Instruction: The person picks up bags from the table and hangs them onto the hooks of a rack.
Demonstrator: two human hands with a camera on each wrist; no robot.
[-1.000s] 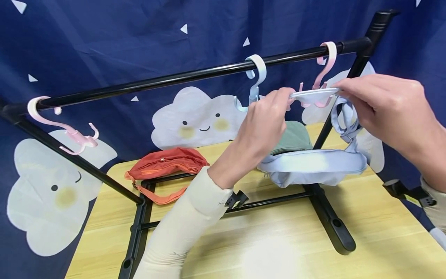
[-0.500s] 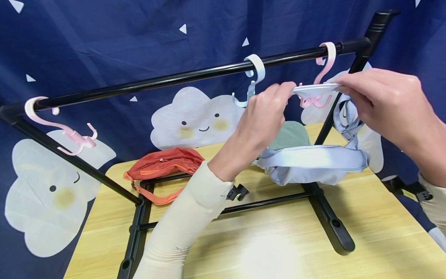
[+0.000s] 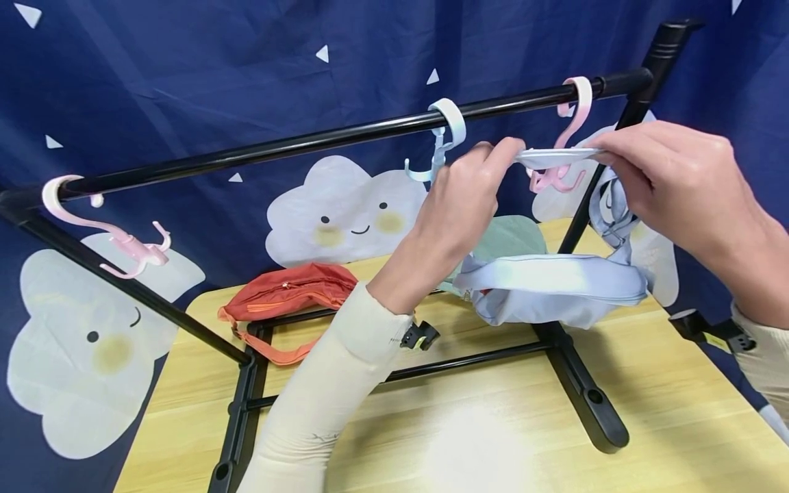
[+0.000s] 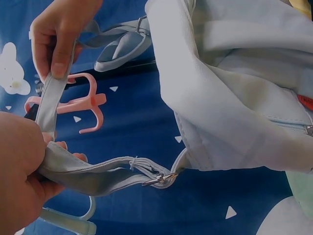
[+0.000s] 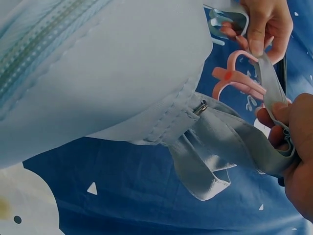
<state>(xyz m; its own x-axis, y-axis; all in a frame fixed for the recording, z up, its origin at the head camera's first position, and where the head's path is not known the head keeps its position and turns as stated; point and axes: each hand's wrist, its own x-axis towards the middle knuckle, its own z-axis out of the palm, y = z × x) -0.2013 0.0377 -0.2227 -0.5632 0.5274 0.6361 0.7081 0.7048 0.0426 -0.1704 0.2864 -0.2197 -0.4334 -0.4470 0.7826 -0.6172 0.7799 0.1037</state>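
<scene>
A light blue waist bag (image 3: 555,281) hangs by its strap (image 3: 557,157) between my two hands, above the table. My left hand (image 3: 465,195) pinches one end of the stretched strap; my right hand (image 3: 684,178) pinches the other. Behind the taut strap, a pink hook (image 3: 574,123) hangs from the black bar; the strap is in front of its prongs in the head view. The right wrist view shows a loose strap loop (image 5: 203,176) and a metal buckle by the bag's end. Just left of my left hand hangs a light blue hook (image 3: 453,127).
A black rack with a top bar (image 3: 296,142) stands on the wooden table (image 3: 394,438). Another pink hook (image 3: 117,236) hangs at the bar's left end. A red waist bag (image 3: 292,291) lies on the table at left. A green bag (image 3: 511,236) sits behind the blue one.
Both hands have risen slightly and drawn the strap a little higher across the pink hook. The head view has shifted slightly. Both grips stay the same.
</scene>
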